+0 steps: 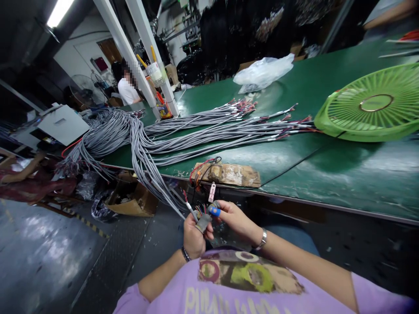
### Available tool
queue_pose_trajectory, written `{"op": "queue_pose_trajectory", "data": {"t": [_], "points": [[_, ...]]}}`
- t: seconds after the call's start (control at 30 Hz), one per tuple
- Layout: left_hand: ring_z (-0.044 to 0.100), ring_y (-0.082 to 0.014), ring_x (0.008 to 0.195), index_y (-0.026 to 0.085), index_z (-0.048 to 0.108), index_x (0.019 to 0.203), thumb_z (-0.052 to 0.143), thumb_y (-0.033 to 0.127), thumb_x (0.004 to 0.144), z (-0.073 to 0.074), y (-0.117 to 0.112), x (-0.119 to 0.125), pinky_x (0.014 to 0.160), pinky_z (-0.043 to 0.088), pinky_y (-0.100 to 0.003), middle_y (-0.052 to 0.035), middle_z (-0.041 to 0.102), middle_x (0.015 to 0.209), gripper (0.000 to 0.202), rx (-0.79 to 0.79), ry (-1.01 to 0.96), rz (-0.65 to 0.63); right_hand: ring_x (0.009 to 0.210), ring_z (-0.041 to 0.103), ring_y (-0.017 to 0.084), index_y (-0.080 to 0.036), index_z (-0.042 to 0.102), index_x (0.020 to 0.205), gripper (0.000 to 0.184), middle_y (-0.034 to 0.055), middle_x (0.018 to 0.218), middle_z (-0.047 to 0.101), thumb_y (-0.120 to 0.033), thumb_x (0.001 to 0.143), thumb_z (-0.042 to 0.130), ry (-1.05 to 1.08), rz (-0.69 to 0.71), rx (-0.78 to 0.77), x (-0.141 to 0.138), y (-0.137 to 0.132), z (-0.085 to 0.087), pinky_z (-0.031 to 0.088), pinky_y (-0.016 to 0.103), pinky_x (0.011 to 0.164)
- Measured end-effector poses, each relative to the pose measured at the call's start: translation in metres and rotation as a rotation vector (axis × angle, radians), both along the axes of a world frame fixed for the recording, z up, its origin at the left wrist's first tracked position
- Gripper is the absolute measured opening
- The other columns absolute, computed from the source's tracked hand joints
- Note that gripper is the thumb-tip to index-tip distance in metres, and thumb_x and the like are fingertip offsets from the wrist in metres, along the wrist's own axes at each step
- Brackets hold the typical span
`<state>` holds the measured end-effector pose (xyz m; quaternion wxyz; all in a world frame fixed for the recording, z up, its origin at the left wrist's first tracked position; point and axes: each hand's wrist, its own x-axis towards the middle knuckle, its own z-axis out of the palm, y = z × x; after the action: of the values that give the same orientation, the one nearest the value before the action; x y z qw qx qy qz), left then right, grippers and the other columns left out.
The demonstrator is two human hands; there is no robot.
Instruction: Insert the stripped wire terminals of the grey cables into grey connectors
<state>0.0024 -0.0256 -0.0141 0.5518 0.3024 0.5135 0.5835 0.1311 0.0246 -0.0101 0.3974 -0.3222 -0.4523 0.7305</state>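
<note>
Below the bench edge, my left hand [194, 239] is closed around a grey cable [192, 211] whose end shows a white band and thin red wires. A grey wrap [203, 222] covers a digit of this hand. Fine coloured wires [202, 208] fan upward between my two hands. My right hand [237, 220] pinches close beside these wires, with blue tape [214, 211] on one digit and a grey wrap on another. What lies between its fingertips is too small to make out. A large bundle of grey cables [140, 148] hangs over the bench edge towards my left hand.
The green bench [294, 170] carries a worn wooden board [229, 174] with wires, a green fan [376, 102] and a plastic bag [263, 74]. A pale tag [212, 192] hangs at its edge. Posts [150, 56] rise behind. A cardboard box [131, 205] stands below; other people are farther off.
</note>
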Motion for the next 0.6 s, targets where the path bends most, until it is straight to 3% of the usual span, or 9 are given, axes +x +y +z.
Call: {"op": "queue_pose_trajectory", "data": {"t": [0.17,0.23,0.37,0.5,0.6], "points": [[0.043,-0.0054,0.030,0.016,0.054,0.067,0.070,0.043,0.065,0.011,0.005,0.001,0.030,0.026,-0.015,0.0031,0.056,0.045,0.032,0.005,-0.091,0.025,0.057,0.049,0.010,-0.015,0.064,0.075,0.037,0.0021,0.068,0.059,-0.051,0.069,0.067,0.229,0.029,-0.279,0.007,0.014,-0.011,0.041,0.025,0.057],[0.043,-0.0055,0.030,0.016,0.054,0.067,0.071,0.042,0.063,0.014,0.007,0.003,0.030,0.026,-0.015,0.0029,0.056,0.045,0.032,-0.001,-0.098,0.014,0.059,0.051,0.010,-0.015,0.064,0.080,0.042,0.0042,0.074,0.061,-0.056,0.070,0.064,0.238,0.008,-0.321,0.006,0.022,-0.011,0.043,0.025,0.058],[0.042,-0.0051,0.029,0.016,0.054,0.067,0.071,0.044,0.062,0.017,0.012,0.007,0.030,0.026,-0.015,0.0029,0.055,0.045,0.033,-0.002,-0.098,-0.015,0.051,0.043,0.008,-0.015,0.061,0.073,0.036,-0.0012,0.060,0.055,-0.050,0.069,0.068,0.166,-0.009,-0.193,-0.002,0.032,-0.005,0.036,0.022,0.051],[0.042,-0.0050,0.030,0.015,0.054,0.067,0.072,0.044,0.061,0.016,0.015,0.007,0.030,0.027,-0.015,0.0029,0.055,0.045,0.035,-0.030,-0.088,-0.017,0.045,0.034,0.008,-0.017,0.056,0.062,0.040,-0.0039,0.049,0.047,-0.056,0.069,0.065,-0.023,-0.264,-0.006,-0.007,0.035,-0.005,0.027,0.023,0.046],[0.043,-0.0052,0.030,0.015,0.054,0.067,0.072,0.044,0.061,0.014,0.017,0.008,0.030,0.026,-0.015,0.0028,0.055,0.045,0.034,-0.034,-0.077,-0.020,0.048,0.038,0.009,-0.018,0.058,0.063,0.045,-0.0022,0.053,0.051,-0.062,0.070,0.058,0.021,-0.257,-0.041,-0.008,0.037,-0.007,0.030,0.024,0.048]]}}
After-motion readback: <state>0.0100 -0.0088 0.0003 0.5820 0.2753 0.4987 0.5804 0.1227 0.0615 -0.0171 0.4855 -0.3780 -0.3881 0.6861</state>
